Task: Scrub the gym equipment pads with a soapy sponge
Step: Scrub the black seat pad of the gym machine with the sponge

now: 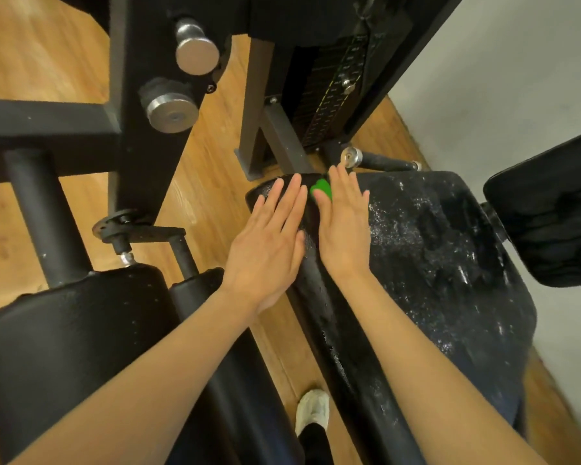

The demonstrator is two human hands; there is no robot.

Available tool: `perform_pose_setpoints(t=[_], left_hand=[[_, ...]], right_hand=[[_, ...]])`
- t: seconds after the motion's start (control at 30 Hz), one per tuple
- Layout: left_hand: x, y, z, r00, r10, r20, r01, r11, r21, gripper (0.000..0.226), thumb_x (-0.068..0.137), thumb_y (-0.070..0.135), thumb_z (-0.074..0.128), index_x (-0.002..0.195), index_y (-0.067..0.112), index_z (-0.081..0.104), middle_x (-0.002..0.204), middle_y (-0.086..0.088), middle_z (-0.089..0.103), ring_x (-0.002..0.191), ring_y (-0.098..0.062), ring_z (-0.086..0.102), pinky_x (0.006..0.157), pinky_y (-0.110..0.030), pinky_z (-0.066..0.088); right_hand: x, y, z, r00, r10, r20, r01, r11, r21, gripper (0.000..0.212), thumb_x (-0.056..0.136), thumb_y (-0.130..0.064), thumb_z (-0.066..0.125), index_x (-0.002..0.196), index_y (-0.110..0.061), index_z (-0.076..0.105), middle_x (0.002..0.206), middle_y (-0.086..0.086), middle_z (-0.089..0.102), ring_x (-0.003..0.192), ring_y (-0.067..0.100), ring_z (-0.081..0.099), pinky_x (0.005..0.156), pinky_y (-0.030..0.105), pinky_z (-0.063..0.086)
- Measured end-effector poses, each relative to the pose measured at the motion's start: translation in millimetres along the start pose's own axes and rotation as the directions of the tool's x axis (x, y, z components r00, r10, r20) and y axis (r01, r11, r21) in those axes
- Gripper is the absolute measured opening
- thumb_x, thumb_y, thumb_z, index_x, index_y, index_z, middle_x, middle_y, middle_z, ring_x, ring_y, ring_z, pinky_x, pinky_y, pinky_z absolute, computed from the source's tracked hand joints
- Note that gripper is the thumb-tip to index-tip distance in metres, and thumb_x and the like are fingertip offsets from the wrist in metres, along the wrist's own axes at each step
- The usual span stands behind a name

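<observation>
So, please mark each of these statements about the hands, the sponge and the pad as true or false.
1. The sponge is green. True.
2. The right hand presses the sponge with straight fingers. True.
3. The left hand grips a spray bottle. False: it lies flat on the pad's edge and holds nothing.
4. The pad is dry and clean. False: white suds streak its top.
5. The floor is wooden. True.
</observation>
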State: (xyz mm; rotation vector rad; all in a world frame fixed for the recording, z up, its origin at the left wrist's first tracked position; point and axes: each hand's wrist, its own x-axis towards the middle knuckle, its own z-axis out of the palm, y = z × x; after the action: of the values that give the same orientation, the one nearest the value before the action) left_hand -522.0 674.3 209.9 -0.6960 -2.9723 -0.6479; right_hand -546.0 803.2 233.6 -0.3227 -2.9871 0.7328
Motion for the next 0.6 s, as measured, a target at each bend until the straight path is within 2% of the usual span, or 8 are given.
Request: perform_pose_setpoints(t=[0.1,0.23,0.3,0.37,0.47,0.53,0.6], left_hand=[[0,0,-2,0.999,-0.008,0.034,0.01,0.998,-0.059,0.059,0.102,0.035,0.007,0.156,0.011,0.003,0.165,-0.006,-0.001,0.153,-0.022,-0.002,0.123,-0.037,0.003],[0,0,-2,0.999,-0.015,0.046,0.019,0.996,-0.09,0.058,0.101,0.035,0.006,0.155,0.013,-0.002,0.163,-0.004,-0.007,0.152,-0.022,-0.006,0.123,-0.039,0.005],[1,1,-2,0.999,-0.02,0.044,0.024,0.995,-0.096,0.059,0.102,0.034,0.008,0.156,0.012,0.001,0.165,-0.005,-0.004,0.152,-0.023,-0.006,0.123,-0.04,0.006],[0,2,-2,0.999,-0.019,0.043,0.023,0.995,-0.098,0.059,0.102,0.033,0.009,0.157,0.012,0.004,0.166,-0.006,-0.001,0.152,-0.023,-0.005,0.123,-0.04,0.006],[0,0,-2,0.999,-0.006,0.048,0.011,0.994,-0.108,0.059,0.102,0.033,0.01,0.158,0.015,0.007,0.167,-0.005,-0.001,0.152,-0.022,-0.007,0.123,-0.04,0.002],[0,-1,-1,0.999,-0.003,0.05,0.009,0.992,-0.124,0.058,0.103,0.033,0.011,0.159,0.018,0.008,0.167,-0.004,-0.002,0.152,-0.022,-0.008,0.122,-0.04,0.0],[-1,-1,-1,0.999,0.0,0.047,0.006,0.992,-0.126,0.058,0.103,0.033,0.011,0.159,0.02,0.01,0.167,-0.003,-0.002,0.153,-0.022,-0.007,0.122,-0.04,0.0]], right_hand=[[-15,-10,1,0.997,0.064,-0.044,-0.062,0.997,0.042,0.05,0.104,-0.033,0.034,0.151,-0.014,0.029,0.159,0.002,0.023,0.148,0.012,0.01,0.12,0.031,-0.004],[-80,-8,-12,1.0,-0.028,0.013,0.028,1.0,0.011,0.053,0.102,-0.04,0.028,0.151,-0.02,0.025,0.159,-0.005,0.018,0.148,0.006,0.006,0.12,0.025,-0.006],[-53,0,-8,1.0,0.003,0.0,-0.003,1.0,0.006,0.051,0.103,-0.036,0.032,0.15,-0.018,0.028,0.159,-0.002,0.02,0.148,0.008,0.007,0.119,0.025,-0.006],[-20,3,-5,0.995,0.091,-0.033,-0.09,0.996,0.012,0.049,0.104,-0.031,0.037,0.15,-0.013,0.03,0.159,0.002,0.023,0.148,0.014,0.01,0.121,0.03,-0.003],[-38,-5,-4,0.99,0.125,-0.058,-0.123,0.992,0.038,0.05,0.104,-0.031,0.036,0.15,-0.014,0.029,0.159,0.002,0.023,0.147,0.011,0.008,0.121,0.031,-0.003],[-85,-7,-10,0.997,0.052,-0.058,-0.053,0.999,-0.005,0.051,0.103,-0.035,0.033,0.15,-0.016,0.028,0.158,-0.001,0.023,0.146,0.008,0.009,0.12,0.029,-0.001],[-108,2,-15,0.998,-0.057,-0.011,0.055,0.988,-0.141,0.052,0.102,-0.038,0.029,0.149,-0.015,0.032,0.157,0.001,0.026,0.146,0.011,0.015,0.12,0.032,0.005]])
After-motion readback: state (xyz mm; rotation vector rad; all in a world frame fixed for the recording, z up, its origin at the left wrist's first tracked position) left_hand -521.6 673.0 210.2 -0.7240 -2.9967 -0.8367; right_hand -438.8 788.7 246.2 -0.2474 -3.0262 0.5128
